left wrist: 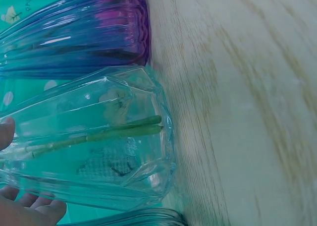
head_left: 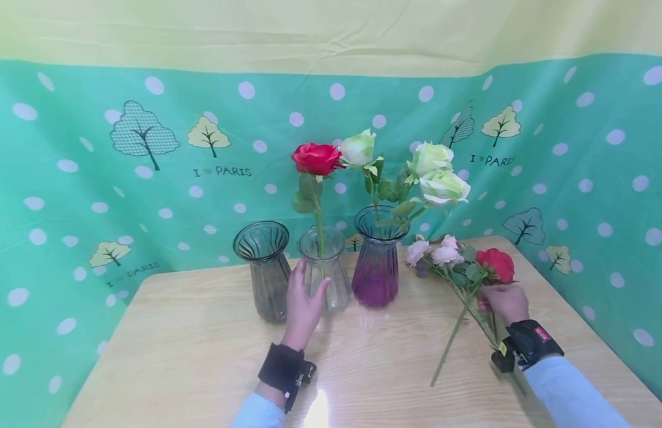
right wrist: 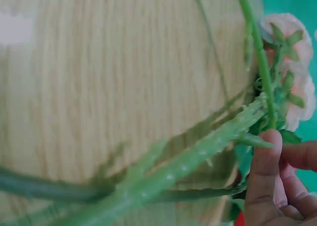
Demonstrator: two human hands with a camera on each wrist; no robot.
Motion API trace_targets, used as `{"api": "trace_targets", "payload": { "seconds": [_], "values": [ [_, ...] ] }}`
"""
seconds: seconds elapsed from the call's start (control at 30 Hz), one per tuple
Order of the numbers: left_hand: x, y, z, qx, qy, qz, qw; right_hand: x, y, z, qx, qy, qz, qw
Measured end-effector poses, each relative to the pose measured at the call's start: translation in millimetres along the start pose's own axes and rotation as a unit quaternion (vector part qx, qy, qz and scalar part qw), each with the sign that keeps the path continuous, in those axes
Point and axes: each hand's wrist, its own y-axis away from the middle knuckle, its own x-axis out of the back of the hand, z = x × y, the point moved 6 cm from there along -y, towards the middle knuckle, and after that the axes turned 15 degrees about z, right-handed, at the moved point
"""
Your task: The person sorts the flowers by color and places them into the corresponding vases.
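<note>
My left hand point(head_left: 304, 303) holds a clear ribbed glass vase point(head_left: 336, 291), fingers on its left side and thumb on its right. A red rose point(head_left: 316, 159) stands upright in that vase; the left wrist view shows green stem ends point(left wrist: 143, 130) near its base. At the right, my right hand point(head_left: 506, 302) pinches a green stem point(head_left: 450, 345) close under a red rose point(head_left: 495, 266). The stem slants down toward the front left. In the right wrist view, thumb and finger point(right wrist: 267, 161) meet at the stem point(right wrist: 262, 67), and thorny stems lie beside them.
A grey glass vase point(head_left: 271, 291) stands left of the clear one, and a purple vase point(head_left: 375, 279) with several white roses point(head_left: 443, 186) stands right of it. Pale pink flowers point(head_left: 447, 254) lie at the table's back right. A patterned green curtain point(head_left: 202, 196) hangs behind.
</note>
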Motion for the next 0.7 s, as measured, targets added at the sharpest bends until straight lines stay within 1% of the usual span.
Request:
{"api": "trace_targets", "payload": {
  "seconds": [0.13, 0.23, 0.47, 0.63, 0.7],
  "values": [
    [-1.3, 0.4, -0.5, 0.001, 0.0, -0.004, 1.0, -5.3, -4.2, 7.4, -0.023, -0.016, -0.009, 1.0],
    [-1.5, 0.6, -0.7, 0.0, 0.003, -0.005, 1.0, -7.8, -6.3, 10.6, -0.032, -0.029, -0.009, 0.999],
    [0.0, -0.2, 0.4, -0.001, 0.006, -0.002, 1.0, -11.0, -7.7, 10.9, -0.047, -0.043, 0.007, 0.998],
    [-0.1, 0.3, -1.2, 0.012, 0.002, -0.011, 0.9999, -11.9, -8.0, 12.7, -0.068, -0.048, 0.019, 0.996],
    [-0.3, 0.4, -1.8, 0.018, 0.004, -0.013, 0.9997, -12.2, -9.0, 12.3, -0.069, -0.049, 0.021, 0.996]
  ]
}}
